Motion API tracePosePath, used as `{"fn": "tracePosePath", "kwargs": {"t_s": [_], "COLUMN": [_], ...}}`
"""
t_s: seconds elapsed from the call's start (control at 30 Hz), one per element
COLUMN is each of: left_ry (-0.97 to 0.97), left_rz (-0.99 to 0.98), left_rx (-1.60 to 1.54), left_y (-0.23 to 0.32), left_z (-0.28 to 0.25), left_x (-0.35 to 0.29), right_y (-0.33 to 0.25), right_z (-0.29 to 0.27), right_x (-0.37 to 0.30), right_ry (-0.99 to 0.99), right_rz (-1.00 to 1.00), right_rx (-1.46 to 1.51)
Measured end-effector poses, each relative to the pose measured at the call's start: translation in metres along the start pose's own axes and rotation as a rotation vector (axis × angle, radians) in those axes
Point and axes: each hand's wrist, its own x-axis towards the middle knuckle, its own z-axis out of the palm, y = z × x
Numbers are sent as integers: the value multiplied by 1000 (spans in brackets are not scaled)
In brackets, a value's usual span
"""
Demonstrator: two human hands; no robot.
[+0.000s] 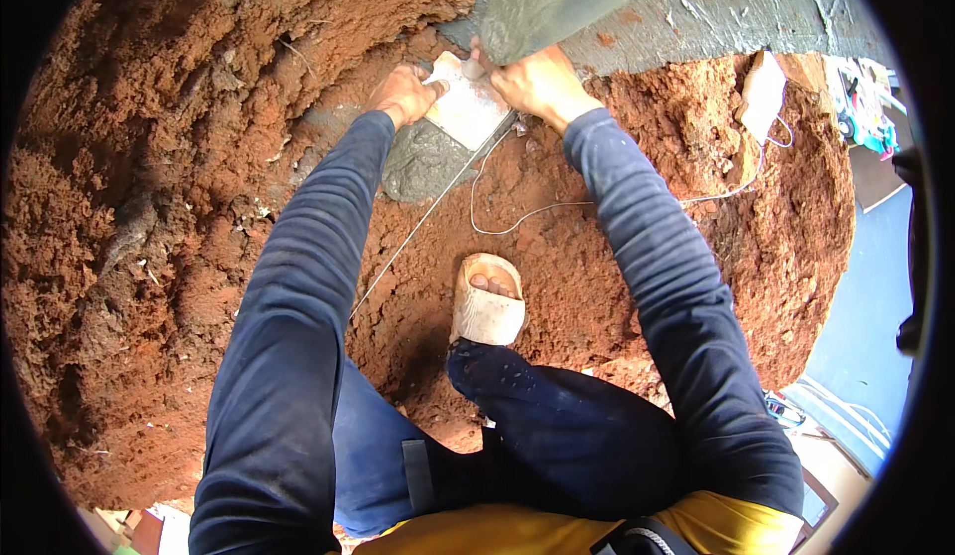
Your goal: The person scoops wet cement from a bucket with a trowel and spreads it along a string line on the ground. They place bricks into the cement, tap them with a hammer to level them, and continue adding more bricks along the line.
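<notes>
Yellow cloth bunches nearest the camera, and from either side of it dark blue sleeves stretch forward over red soil. From where I stand, the work looks partway through: grey mortar is spread on the ground, and a pale square tile lies over part of it, beside a rough grey surface. A patch of mortar on the near side of the tile is bare, so I'd judge that the tile's seating needs finishing and that stretch has yet to be covered. A thin line runs close along the tile's right edge.

The tile sits between the two hands. The left grip has it by the left edge, thumb on top. The right grip, just beside its upper right edge, seems curled round a mortar-smeared trowel, blade raised; its handle is mostly hidden.
</notes>
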Motion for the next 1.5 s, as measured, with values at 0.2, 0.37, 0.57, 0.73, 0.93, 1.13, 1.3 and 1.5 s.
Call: {"fn": "tracePosePath", "kwargs": {"t_s": [0.2,0.37,0.57,0.73,0.93,1.13,1.3,1.5], "left_ry": [20,27,-53,-66,58,61,33,95], "left_rz": [47,170,170,151,104,101,78,115], "left_rx": [-5,37,-188,-190,52,35,101,235], "left_y": [5,-14,-45,-36,-12,-10,-8,4], "left_z": [-2,11,35,23,15,13,13,6], "left_x": [-11,-15,22,15,-18,-19,-16,-15], "right_y": [-6,-6,-6,-8,-6,-9,4,2], "right_z": [13,7,-15,-10,-13,0,8,15], "right_x": [-16,-22,-29,-6,-7,-6,-11,-16], "right_ry": [-423,-277,-31,-312,-209,48,-101,-76], "right_rz": [241,107,88,254,250,98,249,174], "right_rx": [-48,-47,59,103,115,59,117,275]}}
